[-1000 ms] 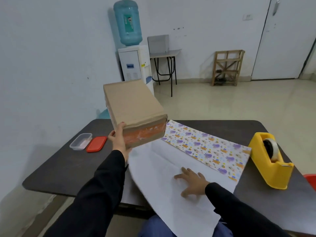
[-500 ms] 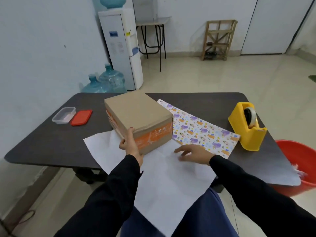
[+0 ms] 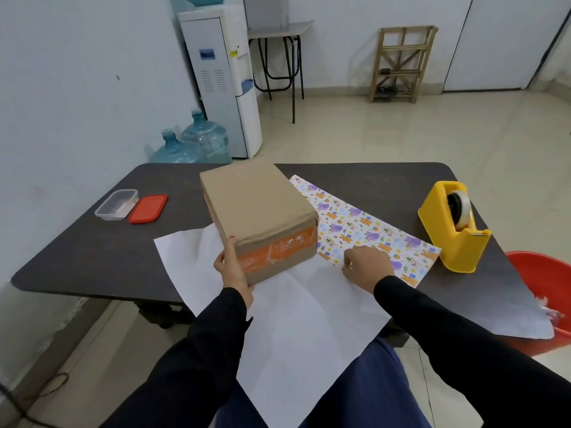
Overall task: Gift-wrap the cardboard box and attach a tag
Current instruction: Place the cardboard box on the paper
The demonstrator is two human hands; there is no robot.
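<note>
Wrapping paper (image 3: 309,329) lies white side up, its near edge hanging off the table (image 3: 92,257) toward the lap. Left hand (image 3: 231,270) grips the cardboard box (image 3: 259,211) at its near left corner. Right hand (image 3: 366,264), fingers curled, rests at the edge of the patterned flap (image 3: 370,230), just right of the box; whether it pinches is unclear. The box seems set on the sheet, long axis running away.

Nothing you can read, white print on the cardboard box's (image 3: 256,205) orange tape (image 3: 278,252) too blurred, blue label (image 3: 207,54) on the water dispenser (image 3: 225,97) illegible.
</note>
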